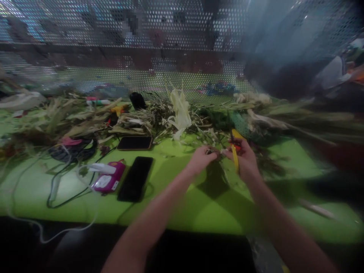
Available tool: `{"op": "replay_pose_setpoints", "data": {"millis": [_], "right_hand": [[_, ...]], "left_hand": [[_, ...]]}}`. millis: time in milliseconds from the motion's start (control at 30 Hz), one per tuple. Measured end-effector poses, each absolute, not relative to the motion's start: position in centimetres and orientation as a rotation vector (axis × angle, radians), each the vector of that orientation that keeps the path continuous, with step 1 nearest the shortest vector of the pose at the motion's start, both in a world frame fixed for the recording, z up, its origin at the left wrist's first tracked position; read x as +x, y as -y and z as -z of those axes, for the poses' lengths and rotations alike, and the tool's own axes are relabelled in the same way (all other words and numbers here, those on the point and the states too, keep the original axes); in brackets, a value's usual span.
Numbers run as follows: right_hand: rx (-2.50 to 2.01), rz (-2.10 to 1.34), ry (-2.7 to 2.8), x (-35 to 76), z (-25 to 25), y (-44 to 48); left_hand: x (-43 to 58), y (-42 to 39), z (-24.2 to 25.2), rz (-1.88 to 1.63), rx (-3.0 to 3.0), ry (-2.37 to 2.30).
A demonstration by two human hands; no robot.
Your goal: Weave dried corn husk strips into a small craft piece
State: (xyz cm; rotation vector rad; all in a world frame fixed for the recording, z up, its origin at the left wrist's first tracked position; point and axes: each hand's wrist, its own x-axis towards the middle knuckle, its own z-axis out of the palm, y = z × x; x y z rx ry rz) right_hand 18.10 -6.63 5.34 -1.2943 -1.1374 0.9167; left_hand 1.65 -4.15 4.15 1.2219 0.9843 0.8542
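My left hand is closed, its fingertips pinching a small bunch of dry plant stems above the green table. Close by on the right, my right hand is wrapped around a yellow-handled tool with a dark and red part near its middle. Blur hides whether it is shears or pliers. The right fingertips are close to the stems; whether they touch is unclear. Behind the hands, a pale dried corn husk stands up among loose dry stalks.
Two phones, one lying flat and one farther back, are left of my hands. A magenta power strip with a white plug and cables lies beside them. Dried stalks line the perforated screen. A pale stick lies at right.
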Motion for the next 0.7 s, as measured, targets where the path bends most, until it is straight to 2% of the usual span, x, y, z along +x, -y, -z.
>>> {"op": "replay_pose_setpoints", "data": {"millis": [333,500,700], "right_hand": [[-1.372,-0.894,1.672,20.7,-6.0,7.0],[-1.451,-1.008,1.923,21.1,-5.5,6.7],[-1.450,-0.982,1.950,20.8,-5.8,6.7]], "left_hand": [[-1.7,1.5,-6.2,-1.166,0.976,-1.050],[-2.4,0.9,-6.0,-1.164,1.073,-1.104],[-2.7,0.8,-5.8,-1.094,1.317,-1.186]]}}
